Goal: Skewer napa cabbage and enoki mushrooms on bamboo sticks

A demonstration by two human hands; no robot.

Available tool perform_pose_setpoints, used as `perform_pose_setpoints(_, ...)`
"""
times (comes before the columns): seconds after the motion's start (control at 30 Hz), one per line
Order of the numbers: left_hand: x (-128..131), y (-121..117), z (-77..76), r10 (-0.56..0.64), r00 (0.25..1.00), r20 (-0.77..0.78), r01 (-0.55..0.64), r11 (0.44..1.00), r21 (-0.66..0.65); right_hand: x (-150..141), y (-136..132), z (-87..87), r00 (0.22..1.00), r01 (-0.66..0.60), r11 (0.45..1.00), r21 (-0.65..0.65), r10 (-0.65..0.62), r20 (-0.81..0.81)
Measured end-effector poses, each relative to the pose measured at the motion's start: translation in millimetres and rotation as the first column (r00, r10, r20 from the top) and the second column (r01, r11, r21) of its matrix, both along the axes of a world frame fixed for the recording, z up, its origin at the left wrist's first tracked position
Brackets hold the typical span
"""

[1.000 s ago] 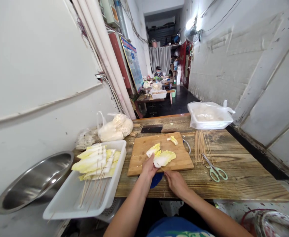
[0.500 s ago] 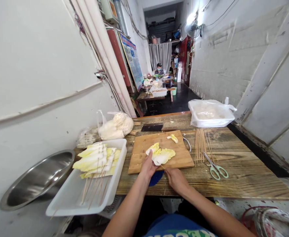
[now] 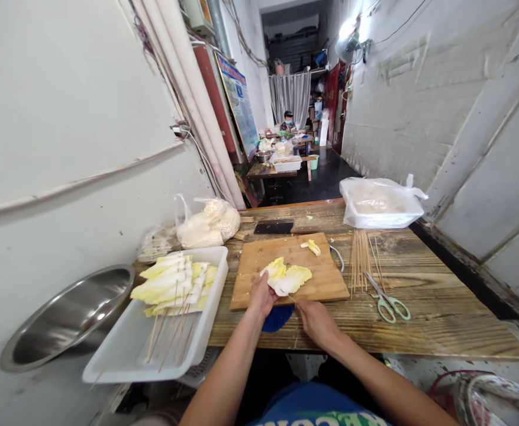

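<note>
My left hand (image 3: 261,296) is closed on the white stem end of pale cabbage leaves (image 3: 288,277) lying on a wooden cutting board (image 3: 286,251). My right hand (image 3: 315,322) sits just in front of the board's near edge, pinching a thin bamboo skewer (image 3: 291,298) whose tip touches the leaves' stem end. A small cabbage scrap (image 3: 311,247) lies further back on the board.
A white tray (image 3: 152,355) with skewered cabbage sits at my left, beside a steel bowl (image 3: 64,319). Loose skewers (image 3: 360,260), green scissors (image 3: 386,300), a cleaver (image 3: 273,227), bagged food (image 3: 206,225) and a plastic-covered tub (image 3: 381,204) are on the wooden table. A person sits far down the corridor.
Both hands stayed at the leaves' stem end. The leaves have bunched slightly closer together under my left hand, and the view shifted a little.
</note>
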State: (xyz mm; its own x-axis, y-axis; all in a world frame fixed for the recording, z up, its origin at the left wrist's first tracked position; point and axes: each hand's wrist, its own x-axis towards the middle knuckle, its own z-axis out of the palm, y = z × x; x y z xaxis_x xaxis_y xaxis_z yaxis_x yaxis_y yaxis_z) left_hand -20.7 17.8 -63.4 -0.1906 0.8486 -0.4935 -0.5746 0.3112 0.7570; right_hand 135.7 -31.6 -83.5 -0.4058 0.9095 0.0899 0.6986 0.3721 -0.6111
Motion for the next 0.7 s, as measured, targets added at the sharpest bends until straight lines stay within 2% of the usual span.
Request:
perform_pose_setpoints(0.1,-14.4,-10.6,17.5,-0.028,0.999,0.032,0.026,0.997,0.069,10.4,3.6,23.7,0.994,0.037,0.997,0.06,-0.031,-0.105)
perform_pose_setpoints(0.17,-23.7,-19.3,30.1,0.034,0.999,0.032,-0.037,0.991,0.125,18.2,4.0,47.0,0.939,-0.003,1.0,-0.028,-0.007,-0.344)
perform_pose_setpoints(0.2,-27.2,-24.0,36.3,0.039,0.997,0.061,-0.049,0.986,0.162,21.3,3.7,58.7,0.87,-0.072,0.989,-0.127,0.0,-0.493)
perform_pose_setpoints(0.23,-29.6,-29.0,42.3,0.004,0.993,0.122,-0.029,0.978,0.209,23.3,3.3,69.3,0.775,-0.17,0.956,-0.238,-0.019,-0.631)
perform_pose_setpoints(0.3,-31.2,-39.7,53.1,-0.177,0.941,0.289,0.073,0.939,0.337,23.6,2.8,83.8,0.614,-0.365,0.836,-0.41,-0.115,-0.781)
perform_pose_setpoints(0.37,-29.7,-51.7,60.9,-0.349,0.849,0.397,0.146,0.876,0.459,19.8,3.1,87.1,0.55,-0.454,0.739,-0.497,-0.206,-0.809)
perform_pose_setpoints(0.43,-27.4,-64.6,64.7,-0.354,0.839,0.414,0.123,0.863,0.49,14.1,3.4,80.4,0.557,-0.448,0.711,-0.542,-0.252,-0.791)
perform_pose_setpoints(0.57,-32.4,-90.8,65.5,-0.198,0.92,0.338,0.029,0.895,0.445,0.5,-0.2,60.1,0.663,-0.356,0.728,-0.585,-0.245,-0.708)
perform_pose_setpoints(0.63,-45.3,-103.0,67.9,-0.151,0.941,0.303,0.002,0.898,0.439,-11.2,-4.0,58.1,0.716,-0.369,0.725,-0.582,-0.177,-0.675)
perform_pose_setpoints(0.7,-67.3,-113.0,74.2,-0.083,0.96,0.269,-0.046,0.896,0.442,-29.8,-8.5,64.5,0.741,-0.44,0.713,-0.545,-0.055,-0.67)
